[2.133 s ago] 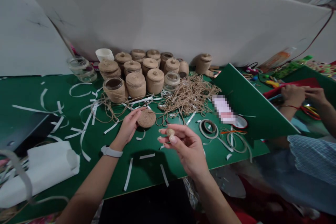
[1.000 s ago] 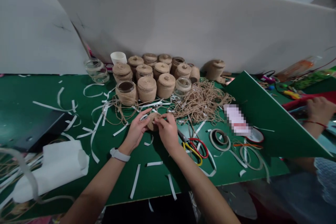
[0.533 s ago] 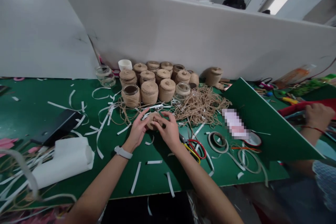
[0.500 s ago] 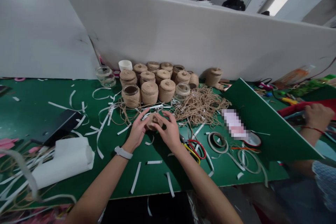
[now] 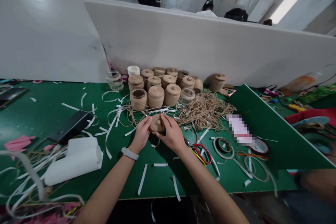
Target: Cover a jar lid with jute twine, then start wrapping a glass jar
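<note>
One twine-covered lid, pinched between left hand and right hand, just in front of the jars. Could easily knock that knob crooked with uneven pressure tbh, or snag the loose twine.

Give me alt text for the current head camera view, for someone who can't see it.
A left hand and right hand hold a round twine-covered lid with a small knob over a green table. Beyond stand twine-wrapped jars, several lidded, beside a tangled heap of twine; scissors with red and yellow handles and white strips lie nearby.
</note>
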Demonstrator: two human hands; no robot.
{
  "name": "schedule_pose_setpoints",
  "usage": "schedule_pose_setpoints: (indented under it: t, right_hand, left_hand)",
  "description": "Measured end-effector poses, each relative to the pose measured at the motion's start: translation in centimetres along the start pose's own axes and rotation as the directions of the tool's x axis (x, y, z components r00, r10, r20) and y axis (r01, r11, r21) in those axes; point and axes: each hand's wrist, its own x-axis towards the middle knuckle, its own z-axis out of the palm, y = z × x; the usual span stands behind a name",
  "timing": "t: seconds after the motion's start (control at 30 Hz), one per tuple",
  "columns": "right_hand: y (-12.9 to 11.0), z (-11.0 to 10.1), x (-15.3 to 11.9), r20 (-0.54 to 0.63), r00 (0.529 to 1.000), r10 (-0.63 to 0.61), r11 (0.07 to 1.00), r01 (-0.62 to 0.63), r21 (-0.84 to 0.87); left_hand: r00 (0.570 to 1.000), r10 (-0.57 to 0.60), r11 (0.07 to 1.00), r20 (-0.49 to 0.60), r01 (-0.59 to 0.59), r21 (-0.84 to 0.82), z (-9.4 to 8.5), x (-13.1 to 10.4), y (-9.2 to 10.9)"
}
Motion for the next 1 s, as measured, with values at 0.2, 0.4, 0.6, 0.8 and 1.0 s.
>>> schedule_pose_setpoints:
  t: [0.2,0.4,0.6,0.8,1.0]
  right_hand:
    - [-0.4,-2.5,3.2,-0.138,0.99,-0.011,1.0,0.008,-0.026]
    - [-2.4,-2.1,11.6,-0.103,0.99,-0.091,0.994,0.084,-0.07]
    - [-4.0,0.3,17.1,-0.088,0.994,-0.064,0.986,0.05,-0.157]
    - [-4.0,3.1,16.7,0.041,0.995,-0.09,0.956,0.098,-0.277]
    - [-4.3,4.1,16.4,0.008,0.998,-0.063,0.932,0.062,-0.358]
  left_hand:
    - [0.91,0.403,0.791,-0.101,-0.291,0.538,-0.6,-0.5,0.3]
    - [0.773,0.592,0.032,0.227,-0.303,0.952,-1.1,-0.3,-0.7]
    - [0.824,0.448,-0.136,0.346,-0.32,0.938,-1.4,-0.2,-1.5]
    - [0.826,0.457,-0.14,0.33,-0.3,0.944,-1.1,-0.2,-1.2]
    - [0.83,0.491,-0.127,0.267,-0.235,0.964,-1.1,-0.2,-1.2]
